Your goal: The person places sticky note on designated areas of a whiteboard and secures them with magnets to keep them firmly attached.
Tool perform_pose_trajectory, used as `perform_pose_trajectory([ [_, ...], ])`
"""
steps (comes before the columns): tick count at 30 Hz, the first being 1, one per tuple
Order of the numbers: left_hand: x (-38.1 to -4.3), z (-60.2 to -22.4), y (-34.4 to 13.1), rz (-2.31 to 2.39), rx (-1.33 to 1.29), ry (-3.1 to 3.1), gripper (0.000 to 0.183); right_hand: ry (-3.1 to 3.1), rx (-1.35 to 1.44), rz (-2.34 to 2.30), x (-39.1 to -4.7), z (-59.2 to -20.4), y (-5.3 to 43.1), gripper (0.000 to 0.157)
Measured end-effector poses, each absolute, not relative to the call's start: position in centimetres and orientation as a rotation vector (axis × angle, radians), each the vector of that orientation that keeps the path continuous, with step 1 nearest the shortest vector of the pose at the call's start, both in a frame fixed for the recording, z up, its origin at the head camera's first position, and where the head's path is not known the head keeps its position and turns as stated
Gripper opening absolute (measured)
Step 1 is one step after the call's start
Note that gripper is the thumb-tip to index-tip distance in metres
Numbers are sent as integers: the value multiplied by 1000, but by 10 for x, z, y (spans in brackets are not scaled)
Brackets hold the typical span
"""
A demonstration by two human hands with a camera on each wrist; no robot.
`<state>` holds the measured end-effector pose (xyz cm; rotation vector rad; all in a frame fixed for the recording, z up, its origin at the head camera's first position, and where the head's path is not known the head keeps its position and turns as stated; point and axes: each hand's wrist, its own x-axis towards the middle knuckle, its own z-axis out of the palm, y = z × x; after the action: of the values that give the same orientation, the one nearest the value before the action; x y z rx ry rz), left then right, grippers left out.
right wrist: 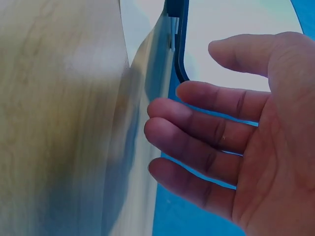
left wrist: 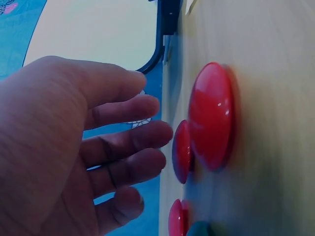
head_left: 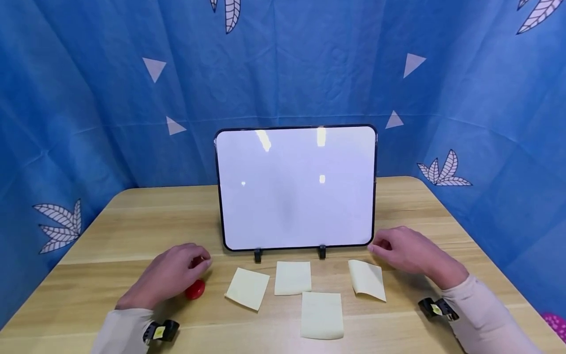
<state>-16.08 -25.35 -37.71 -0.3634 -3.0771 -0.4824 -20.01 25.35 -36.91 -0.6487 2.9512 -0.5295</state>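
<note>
The left hand (head_left: 172, 270), loosely curved and holding nothing, hangs near red discs (left wrist: 211, 118), which lie closer to the table's (head_left: 177, 211) left edge than its right; the right hand (head_left: 407, 250), equally loose and empty, is by the whiteboard's (head_left: 296, 189) lower right corner; four pale notes (head_left: 322, 315) lie between the hands; the step looks like readiness; a pickup calls for a narrower pinch.

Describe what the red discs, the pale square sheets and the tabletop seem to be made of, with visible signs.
Red discs: probably plastic, glossy; small bright highlights on smooth, rounded faces.
Pale square sheets: apparently thin paper, matte; some edges curl.
Tabletop: pale wood or wood-look laminate, faint sheen; grain streaks show, but solid wood can't be confirmed.
</note>
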Motion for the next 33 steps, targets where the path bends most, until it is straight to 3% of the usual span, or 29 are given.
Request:
perform_pose_trajectory([
  [20,-153,-371,-267,-814,-223,-3272,8,2732,-717,-670,-202,-382,249,14],
  [33,-151,-371,-268,-911,-227,-3328,21,2669,-713,-744,-200,-383,243,12],
])
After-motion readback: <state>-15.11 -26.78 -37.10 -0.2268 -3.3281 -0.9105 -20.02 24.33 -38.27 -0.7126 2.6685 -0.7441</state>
